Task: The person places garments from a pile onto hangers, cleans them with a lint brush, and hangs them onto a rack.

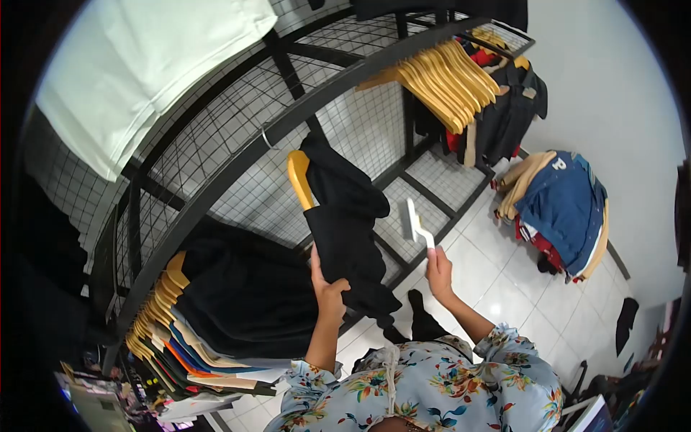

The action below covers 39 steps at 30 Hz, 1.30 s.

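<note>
A black garment [344, 241] hangs from a wooden hanger [299, 178] whose metal hook is over the black rail. My left hand [331, 291] grips the garment's near edge, with the thumb in front and the other fingers partly behind the cloth. To the right of the garment, my right hand [439, 273] is closed around the handle of a white brush [415, 222], which looks like a lint brush. Its head points up and away from me, apart from the cloth. The exact face of the head is hard to make out.
Clothes on wooden hangers [216, 295] crowd the rail at left. Bare wooden hangers [443, 79] and dark shirts [511, 108] hang at the far end. A pale cloth [144, 72] hangs upper left. A clothes pile [565, 209] stands on the tiled floor at right.
</note>
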Motion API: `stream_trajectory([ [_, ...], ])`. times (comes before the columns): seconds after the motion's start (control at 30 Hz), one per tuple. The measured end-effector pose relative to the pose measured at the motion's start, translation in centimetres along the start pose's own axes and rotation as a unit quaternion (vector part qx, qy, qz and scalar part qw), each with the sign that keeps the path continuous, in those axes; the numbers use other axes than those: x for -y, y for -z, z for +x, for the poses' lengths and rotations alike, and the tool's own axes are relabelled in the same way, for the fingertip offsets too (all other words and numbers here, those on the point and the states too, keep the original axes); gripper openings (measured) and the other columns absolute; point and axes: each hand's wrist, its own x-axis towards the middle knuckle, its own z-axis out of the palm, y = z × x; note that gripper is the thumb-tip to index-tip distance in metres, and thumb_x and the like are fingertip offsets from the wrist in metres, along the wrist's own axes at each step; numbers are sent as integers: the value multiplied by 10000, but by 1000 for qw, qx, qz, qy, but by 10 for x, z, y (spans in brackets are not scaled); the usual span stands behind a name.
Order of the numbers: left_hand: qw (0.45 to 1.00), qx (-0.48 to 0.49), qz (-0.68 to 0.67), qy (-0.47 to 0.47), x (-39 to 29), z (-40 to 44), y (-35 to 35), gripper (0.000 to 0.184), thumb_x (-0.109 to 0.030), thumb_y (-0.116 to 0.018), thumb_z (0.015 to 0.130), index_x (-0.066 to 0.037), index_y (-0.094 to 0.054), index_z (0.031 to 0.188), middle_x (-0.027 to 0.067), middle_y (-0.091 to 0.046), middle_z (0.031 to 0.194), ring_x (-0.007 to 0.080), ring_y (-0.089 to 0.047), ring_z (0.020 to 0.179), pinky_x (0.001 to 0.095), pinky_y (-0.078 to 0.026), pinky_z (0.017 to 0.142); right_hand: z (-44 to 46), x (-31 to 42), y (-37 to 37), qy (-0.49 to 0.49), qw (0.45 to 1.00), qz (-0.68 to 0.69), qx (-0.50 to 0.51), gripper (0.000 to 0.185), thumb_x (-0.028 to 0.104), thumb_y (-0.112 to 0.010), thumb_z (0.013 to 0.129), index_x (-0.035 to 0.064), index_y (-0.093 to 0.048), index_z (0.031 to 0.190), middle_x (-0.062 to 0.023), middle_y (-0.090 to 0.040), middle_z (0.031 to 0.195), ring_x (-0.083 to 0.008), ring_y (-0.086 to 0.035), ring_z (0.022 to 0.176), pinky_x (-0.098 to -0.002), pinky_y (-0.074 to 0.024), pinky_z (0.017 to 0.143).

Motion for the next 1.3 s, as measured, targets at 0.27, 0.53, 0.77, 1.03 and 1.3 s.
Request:
stream_trajectory([
  [0.27, 1000, -21, -1, -14, 10, -3, -21, 913, 126, -402, 465, -53, -240, 1345, 109, -393, 1251, 206, -489, 1022, 186, -428, 653, 16, 42, -49, 165, 982, -20, 84, 203, 190, -442, 881, 18, -430, 773, -173, -425, 497, -349, -469, 435, -392, -327, 402],
  [0.53, 991, -46, 110, -58, 25, -4, -15, 906, 78, -439, 446, 13, -237, 1327, 116, -406, 1243, 216, -427, 1116, 243, -326, 917, 30, 35, -43, 213, 958, -20, 190, 275, 258, -419, 897, 26, -454, 753, -56, -418, 483, -147, -439, 417, -317, -329, 393],
  [0.77, 995, -9, 92, -28, -5, 4, 2, 936, 36, -420, 390, 31, -254, 1310, 135, -431, 1229, 237, -424, 1134, 243, -302, 961, 141, 83, -40, 94, 959, 212, 162, 309, 285, -391, 922, 48, -445, 731, 30, -301, 480, -51, -311, 391, -205, -260, 353],
  [1.03, 996, -5, 92, -16, -13, 9, 11, 930, 2, -441, 356, 54, -315, 1276, 137, -468, 1190, 238, -444, 1113, 247, -283, 975, 210, 91, -126, 76, 931, 230, 274, 340, 335, -403, 914, 58, -447, 723, 31, -311, 471, -58, -323, 371, -205, -265, 341],
  [1.3, 995, -28, 99, 16, -24, 7, 4, 949, -39, -467, 319, 66, -348, 1255, 123, -481, 1186, 235, -456, 1095, 241, -264, 979, 260, 48, -140, 16, 956, 182, 231, 375, 367, -424, 894, 47, -489, 710, -39, -425, 496, -122, -445, 426, -256, -338, 382],
])
